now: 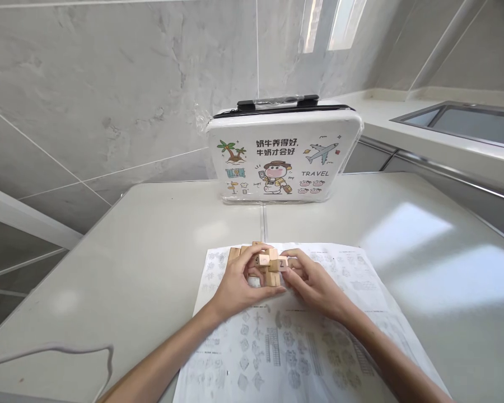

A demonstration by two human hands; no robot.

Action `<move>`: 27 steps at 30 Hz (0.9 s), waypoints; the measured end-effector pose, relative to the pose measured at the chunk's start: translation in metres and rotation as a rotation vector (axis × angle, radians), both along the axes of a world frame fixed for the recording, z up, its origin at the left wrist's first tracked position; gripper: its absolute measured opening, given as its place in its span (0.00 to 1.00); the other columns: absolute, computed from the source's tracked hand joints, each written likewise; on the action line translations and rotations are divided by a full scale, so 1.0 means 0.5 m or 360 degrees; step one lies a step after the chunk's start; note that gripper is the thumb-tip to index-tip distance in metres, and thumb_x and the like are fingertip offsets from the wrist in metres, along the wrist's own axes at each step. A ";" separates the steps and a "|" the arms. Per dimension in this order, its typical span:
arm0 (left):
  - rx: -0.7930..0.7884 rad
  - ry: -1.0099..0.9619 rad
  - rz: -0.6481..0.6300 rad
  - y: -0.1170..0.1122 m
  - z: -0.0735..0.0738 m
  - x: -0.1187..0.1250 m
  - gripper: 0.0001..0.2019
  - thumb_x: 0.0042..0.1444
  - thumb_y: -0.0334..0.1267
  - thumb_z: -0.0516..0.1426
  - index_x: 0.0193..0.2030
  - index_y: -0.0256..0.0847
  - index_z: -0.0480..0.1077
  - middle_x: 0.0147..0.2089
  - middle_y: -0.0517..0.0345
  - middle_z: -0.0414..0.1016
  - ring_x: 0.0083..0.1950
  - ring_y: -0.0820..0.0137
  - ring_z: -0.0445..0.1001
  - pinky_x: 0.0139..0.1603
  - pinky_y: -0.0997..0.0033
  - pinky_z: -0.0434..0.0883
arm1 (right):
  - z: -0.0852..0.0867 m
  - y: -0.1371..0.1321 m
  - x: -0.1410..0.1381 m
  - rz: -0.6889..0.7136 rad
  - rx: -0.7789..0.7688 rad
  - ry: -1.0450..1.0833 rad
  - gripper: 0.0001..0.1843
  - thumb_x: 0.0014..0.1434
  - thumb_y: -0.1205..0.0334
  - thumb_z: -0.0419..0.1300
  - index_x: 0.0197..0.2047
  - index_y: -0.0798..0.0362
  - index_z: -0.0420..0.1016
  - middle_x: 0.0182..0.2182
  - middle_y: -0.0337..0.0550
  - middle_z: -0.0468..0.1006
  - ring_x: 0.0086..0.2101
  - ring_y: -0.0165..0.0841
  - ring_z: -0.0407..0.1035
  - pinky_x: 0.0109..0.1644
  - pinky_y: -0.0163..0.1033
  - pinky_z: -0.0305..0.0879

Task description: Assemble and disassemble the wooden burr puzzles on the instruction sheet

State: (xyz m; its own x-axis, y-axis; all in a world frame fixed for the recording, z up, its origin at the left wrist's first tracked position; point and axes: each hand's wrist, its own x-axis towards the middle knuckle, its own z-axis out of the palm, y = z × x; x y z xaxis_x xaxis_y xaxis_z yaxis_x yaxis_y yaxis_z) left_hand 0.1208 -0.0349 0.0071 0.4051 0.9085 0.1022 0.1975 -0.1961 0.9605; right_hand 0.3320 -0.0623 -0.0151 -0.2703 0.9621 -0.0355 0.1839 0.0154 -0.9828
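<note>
A small wooden burr puzzle (273, 278), made of interlocked notched sticks, is held just above the printed sheet (331, 319). Numbers are marked on some stick ends, and a "2" shows on the one facing right. Around the puzzle's left side curl the fingers and thumb of my left hand (234, 288), closed on it. My right hand (315, 282) pinches the end of the stick marked "2" from the right. Other wooden pieces (234, 254) are partly hidden behind my left fingers.
The sheet, covered in small diagrams, lies on a pale table (159, 240). At the back stands a white cartoon-printed case (273, 126) in clear plastic. A pale cord (67, 348) lies at front left. A counter with a sink (466, 126) is at right.
</note>
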 end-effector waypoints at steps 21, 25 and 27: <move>0.0006 0.0042 -0.0164 0.006 0.001 -0.011 0.37 0.53 0.42 0.73 0.68 0.50 0.65 0.60 0.49 0.73 0.44 0.67 0.79 0.50 0.62 0.78 | 0.011 0.007 0.011 0.0051 -0.0353 0.0582 0.31 0.71 0.41 0.54 0.21 0.51 0.69 0.14 0.37 0.65 0.18 0.29 0.56 0.23 0.35 0.53; 0.0397 0.0469 0.0046 0.025 0.003 -0.020 0.25 0.61 0.44 0.68 0.63 0.49 0.68 0.60 0.51 0.73 0.57 0.60 0.75 0.60 0.57 0.74 | 0.010 0.021 0.019 -0.0445 -0.0499 0.0923 0.27 0.69 0.43 0.57 0.23 0.52 0.69 0.15 0.34 0.64 0.16 0.25 0.51 0.21 0.33 0.51; 0.0535 0.0677 0.0096 0.035 0.001 -0.027 0.20 0.65 0.43 0.65 0.61 0.49 0.70 0.61 0.52 0.72 0.61 0.58 0.72 0.63 0.55 0.72 | 0.007 0.028 0.026 -0.0672 -0.0515 0.1131 0.24 0.67 0.46 0.60 0.24 0.51 0.67 0.16 0.33 0.65 0.16 0.24 0.50 0.20 0.31 0.52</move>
State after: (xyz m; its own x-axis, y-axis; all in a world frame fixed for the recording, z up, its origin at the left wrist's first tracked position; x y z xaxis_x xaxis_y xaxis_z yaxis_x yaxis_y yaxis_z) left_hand 0.1072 -0.0172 0.0074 0.4223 0.8770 0.2292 0.5754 -0.4548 0.6798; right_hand 0.3452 -0.0483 -0.0116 0.0434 0.9585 -0.2817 -0.5440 -0.2138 -0.8114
